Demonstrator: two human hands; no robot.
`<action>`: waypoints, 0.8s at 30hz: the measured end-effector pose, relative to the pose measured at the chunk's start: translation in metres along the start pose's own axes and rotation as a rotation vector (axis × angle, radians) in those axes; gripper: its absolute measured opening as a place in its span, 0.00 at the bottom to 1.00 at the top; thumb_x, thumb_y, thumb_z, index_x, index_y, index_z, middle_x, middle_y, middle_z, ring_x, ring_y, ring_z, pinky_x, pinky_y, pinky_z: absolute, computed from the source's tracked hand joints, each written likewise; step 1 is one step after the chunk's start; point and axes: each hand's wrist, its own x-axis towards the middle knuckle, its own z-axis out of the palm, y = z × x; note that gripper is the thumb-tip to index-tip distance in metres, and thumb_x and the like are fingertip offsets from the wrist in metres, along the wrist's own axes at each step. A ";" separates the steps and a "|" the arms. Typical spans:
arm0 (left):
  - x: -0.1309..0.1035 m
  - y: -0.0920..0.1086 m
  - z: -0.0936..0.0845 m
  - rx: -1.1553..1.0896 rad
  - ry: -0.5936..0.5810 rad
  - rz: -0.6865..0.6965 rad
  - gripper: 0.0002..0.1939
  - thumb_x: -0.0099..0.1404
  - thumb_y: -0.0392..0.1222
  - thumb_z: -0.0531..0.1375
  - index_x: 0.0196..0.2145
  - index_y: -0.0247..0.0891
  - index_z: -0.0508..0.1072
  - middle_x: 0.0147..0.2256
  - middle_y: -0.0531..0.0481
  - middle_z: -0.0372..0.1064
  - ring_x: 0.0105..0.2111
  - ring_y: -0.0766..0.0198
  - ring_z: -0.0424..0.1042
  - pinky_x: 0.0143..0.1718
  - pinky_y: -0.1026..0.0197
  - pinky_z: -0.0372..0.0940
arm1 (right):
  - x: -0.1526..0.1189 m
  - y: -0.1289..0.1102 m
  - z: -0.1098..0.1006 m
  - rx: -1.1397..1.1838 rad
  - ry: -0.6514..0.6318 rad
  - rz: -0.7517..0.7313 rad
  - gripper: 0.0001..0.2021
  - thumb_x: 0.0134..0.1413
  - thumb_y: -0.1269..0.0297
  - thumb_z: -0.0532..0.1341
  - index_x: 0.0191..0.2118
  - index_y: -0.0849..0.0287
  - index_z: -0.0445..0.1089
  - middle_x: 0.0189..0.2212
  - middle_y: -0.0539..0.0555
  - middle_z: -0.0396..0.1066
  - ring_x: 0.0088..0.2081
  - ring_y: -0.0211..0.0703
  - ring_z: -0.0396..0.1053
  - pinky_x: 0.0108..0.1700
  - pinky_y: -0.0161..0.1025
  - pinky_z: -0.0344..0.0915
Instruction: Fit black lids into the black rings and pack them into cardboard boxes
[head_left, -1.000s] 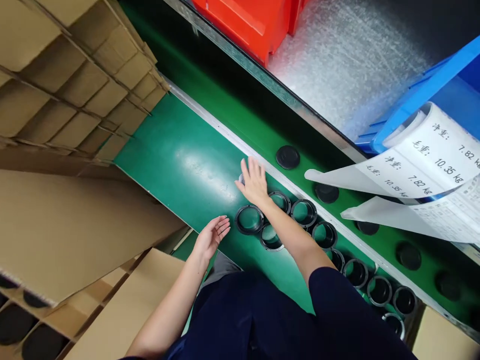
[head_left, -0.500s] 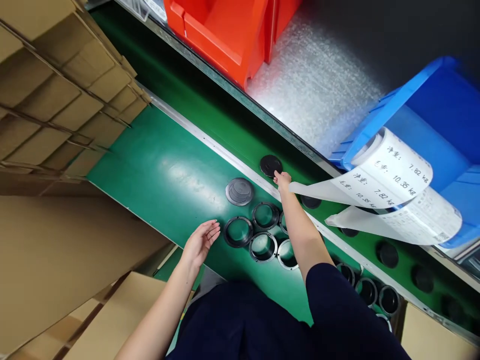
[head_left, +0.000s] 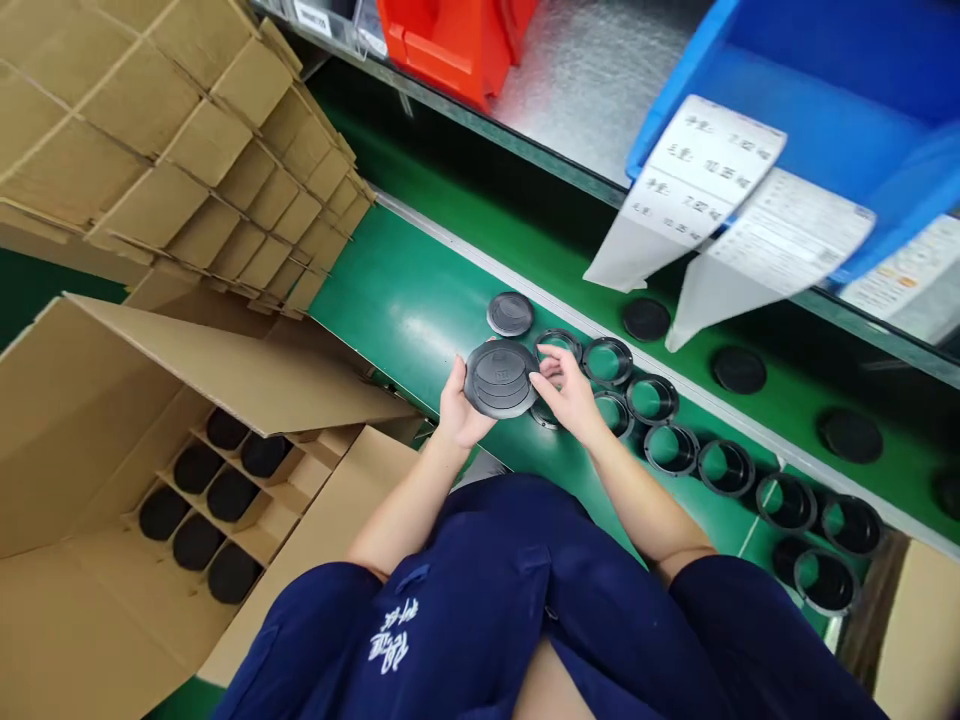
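Note:
In my left hand [head_left: 459,410] I grip a round black vent cover [head_left: 501,378] by its left side, with its face of curved lines turned up. My right hand [head_left: 568,392] is at the cover's right edge, thumb and fingertips closed against it. A similar dark grey vent cover [head_left: 511,314] lies on the green table [head_left: 420,310] just beyond. Several black rings [head_left: 608,360] stand to the right on the table; my right hand partly hides the nearest.
Along the green strip [head_left: 570,260] behind a metal rail lie several black discs [head_left: 739,370]. An open carton [head_left: 255,370] at left holds black round parts in cardboard dividers. More dividers [head_left: 187,150] are stacked behind. Label strips [head_left: 780,230] hang from the blue bin [head_left: 675,80] beside a red bin [head_left: 435,50].
My right hand has come back from a black disc on the green strip to the vent cover now between my hands. My left hand has closed on it. The view has shifted, showing the carton.

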 end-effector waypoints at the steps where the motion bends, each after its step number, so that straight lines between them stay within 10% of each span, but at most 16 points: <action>1: -0.010 -0.005 0.003 0.006 -0.007 -0.022 0.30 0.79 0.58 0.45 0.64 0.37 0.70 0.56 0.42 0.76 0.62 0.50 0.70 0.67 0.43 0.61 | -0.008 -0.006 -0.006 -0.147 0.029 -0.125 0.22 0.67 0.44 0.60 0.57 0.52 0.74 0.47 0.59 0.70 0.52 0.53 0.67 0.57 0.56 0.69; 7: -0.053 -0.032 0.017 0.122 -0.093 -0.079 0.31 0.79 0.62 0.44 0.67 0.43 0.67 0.55 0.42 0.76 0.59 0.48 0.73 0.65 0.40 0.62 | -0.040 -0.022 -0.031 -0.533 -0.019 -0.455 0.24 0.75 0.47 0.49 0.56 0.49 0.80 0.60 0.60 0.63 0.63 0.59 0.54 0.68 0.61 0.55; 24: -0.091 -0.069 0.012 0.169 -0.179 -0.146 0.35 0.77 0.66 0.45 0.57 0.35 0.76 0.52 0.35 0.78 0.57 0.43 0.75 0.63 0.36 0.65 | -0.096 -0.022 -0.037 -0.330 -0.067 -0.323 0.40 0.71 0.34 0.37 0.53 0.53 0.80 0.55 0.62 0.67 0.62 0.56 0.56 0.67 0.57 0.58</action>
